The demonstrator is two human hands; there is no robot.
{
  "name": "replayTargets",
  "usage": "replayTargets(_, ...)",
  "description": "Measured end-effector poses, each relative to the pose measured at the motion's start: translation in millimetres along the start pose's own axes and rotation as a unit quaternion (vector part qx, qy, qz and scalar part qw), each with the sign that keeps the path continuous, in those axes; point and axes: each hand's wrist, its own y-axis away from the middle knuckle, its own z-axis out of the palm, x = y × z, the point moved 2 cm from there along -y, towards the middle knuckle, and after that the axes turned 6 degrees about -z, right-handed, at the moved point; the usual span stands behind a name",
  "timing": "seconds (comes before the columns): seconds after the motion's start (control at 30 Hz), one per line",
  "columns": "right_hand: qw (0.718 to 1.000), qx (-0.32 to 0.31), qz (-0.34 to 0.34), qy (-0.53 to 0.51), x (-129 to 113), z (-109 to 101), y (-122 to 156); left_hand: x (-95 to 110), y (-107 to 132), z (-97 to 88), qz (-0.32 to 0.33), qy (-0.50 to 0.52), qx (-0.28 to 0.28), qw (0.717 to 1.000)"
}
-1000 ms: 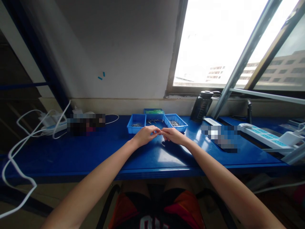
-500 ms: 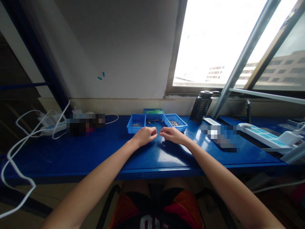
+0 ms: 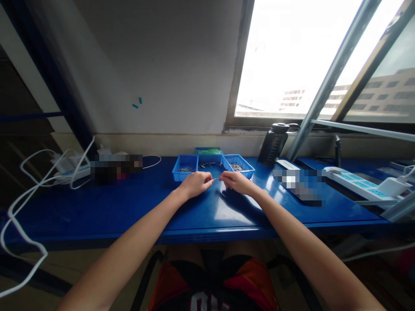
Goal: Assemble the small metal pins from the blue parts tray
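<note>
My left hand and my right hand rest on the blue table, fingertips facing each other a short gap apart. Both are pinched on a thin metal pin that spans the gap. Just behind them stand three small blue trays: the left tray and the right tray hold small metal parts, and the middle tray holds several thin pins. A fourth tray with green pieces sits further back.
A dark water bottle stands at the right near the window sill. A white power strip lies far right. White cables and chargers trail over the table's left end. A slanted metal bar crosses the window.
My hands have drawn slightly apart, so the thin pin now shows between the fingertips. Both hands shifted a little toward the trays.
</note>
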Motion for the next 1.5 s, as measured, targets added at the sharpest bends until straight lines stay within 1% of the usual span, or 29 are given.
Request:
replayTargets(0.13,0.999,0.005,0.003,0.036,1.2,-1.0,0.1,0.4,-0.1,-1.0,0.002,0.004,0.014,1.000)
replayTargets(0.23,0.999,0.000,-0.001,0.045,1.2,0.3,-0.1,2.0,-0.2,-1.9,0.007,0.012,0.026,1.000)
replayTargets(0.33,0.999,-0.017,-0.010,0.044,-0.2,4.1,-0.3,5.6,0.2,-2.1,0.035,0.021,0.029,0.999)
replayTargets(0.47,0.998,-0.033,-0.034,0.046,-3.0,8.8,-0.3,11.0,1.6,-1.5,0.084,0.017,0.014,0.996)
replayTargets(0.57,0.998,-0.033,-0.039,0.045,-3.4,9.1,-0.1,11.9,2.1,-1.8,0.094,0.007,0.016,0.995)
replayTargets(0.67,0.998,-0.025,-0.034,0.048,-2.1,6.8,-0.1,9.9,1.4,-2.6,0.075,-0.008,0.034,0.997)
replayTargets(0.77,0.997,0.018,-0.015,0.068,-0.5,1.9,-0.5,5.5,0.1,-2.5,0.035,-0.022,0.051,0.998)
replayTargets(0.87,0.993,0.076,-0.019,0.089,-2.9,-2.4,-0.9,0.8,-0.5,0.7,0.003,-0.034,0.033,0.999)
replayTargets(0.93,0.991,0.094,-0.041,0.081,-7.5,-2.5,-1.1,-1.1,-0.4,4.0,-0.009,-0.035,0.010,0.999)
replayTargets(1.1,0.992,0.084,-0.080,0.040,-21.0,3.9,-0.7,0.3,0.6,9.7,-0.007,-0.025,-0.035,0.999)
replayTargets(1.23,0.994,0.061,-0.091,0.021,-26.7,7.9,0.5,2.7,1.2,8.9,-0.013,-0.023,-0.050,0.998)
replayTargets(1.33,0.994,0.057,-0.094,0.018,-27.9,8.1,1.2,2.6,1.1,7.7,-0.017,-0.023,-0.049,0.998)
replayTargets(1.43,0.992,0.079,-0.091,0.030,-25.8,5.3,1.0,0.7,0.5,7.0,-0.012,-0.012,-0.036,0.999)
replayTargets(1.5,0.991,0.098,-0.081,0.041,-21.9,2.2,0.3,-0.7,0.1,6.0,-0.014,0.000,-0.013,1.000)
